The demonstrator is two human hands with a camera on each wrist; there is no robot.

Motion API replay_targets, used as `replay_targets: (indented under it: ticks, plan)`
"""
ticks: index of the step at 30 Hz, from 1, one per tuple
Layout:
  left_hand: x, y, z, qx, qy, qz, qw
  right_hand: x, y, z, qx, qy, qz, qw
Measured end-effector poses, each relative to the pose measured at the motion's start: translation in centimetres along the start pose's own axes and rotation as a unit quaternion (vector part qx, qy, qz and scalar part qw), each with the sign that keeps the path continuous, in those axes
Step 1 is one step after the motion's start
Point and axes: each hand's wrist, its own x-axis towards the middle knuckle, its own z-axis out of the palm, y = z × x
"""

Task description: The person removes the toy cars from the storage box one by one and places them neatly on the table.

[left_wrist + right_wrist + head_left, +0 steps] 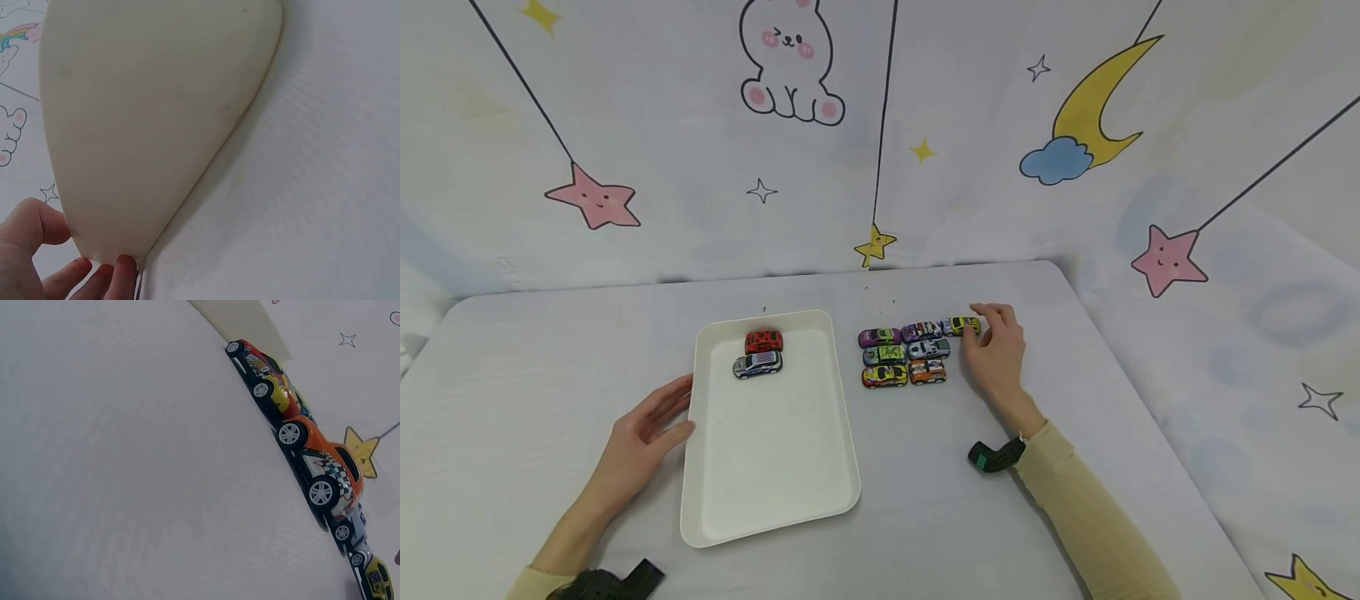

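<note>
My left hand (643, 433) rests its fingers along the left side of a white tray (767, 517); in the left wrist view the fingertips (125, 265) touch the tray's wall. Two toy cars lie inside at the top: a red one with dark spots (763, 340) and a silver one (757, 364). My right hand (997, 354) has its thumb and forefinger curled about the right end of a yellow toy car (958, 326). This car stands at the right end of the back row of toy cars. In the right wrist view that hand is almost wholly out of frame.
Left of the yellow car stand a purple-and-white car (921, 332), a purple car (880, 337), a green car (884, 355), a silver car (928, 348), a red-and-yellow car (884, 376) and an orange car (928, 372). A patterned cloth (700, 200) hangs behind the table.
</note>
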Motion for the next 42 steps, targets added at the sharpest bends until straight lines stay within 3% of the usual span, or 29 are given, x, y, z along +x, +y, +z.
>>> replay_targets:
  ticks: [9, 23, 27, 35, 38, 42]
  plan:
    - [0.0, -0.1, 0.0, -0.006, 0.001, 0.006, 1.0, -0.1, 0.1, 0.2, -0.007, 0.014, -0.029, 0.999]
    - [0.1, -0.1, 0.1, 0.004, 0.001, 0.001, 1.0, -0.4, -0.9, 0.6, 0.009, 0.003, -0.071, 0.997]
    - [0.1, -0.1, 0.0, 0.015, 0.001, -0.008, 0.9999, -0.9, -2.3, 1.3, 0.034, 0.008, -0.112, 0.993]
    - [0.1, 0.0, 0.1, 0.01, 0.002, -0.016, 0.9998, -2.8, -6.3, 2.8, 0.095, 0.015, -0.199, 0.975]
    - [0.1, 0.1, 0.1, 0.005, 0.002, -0.014, 0.9999, -3.7, -8.1, 3.4, 0.123, -0.005, -0.226, 0.966]
    - [0.0, 0.2, 0.1, 0.004, 0.005, -0.011, 0.9999, -4.5, -10.9, 4.3, 0.114, -0.063, -0.271, 0.954]
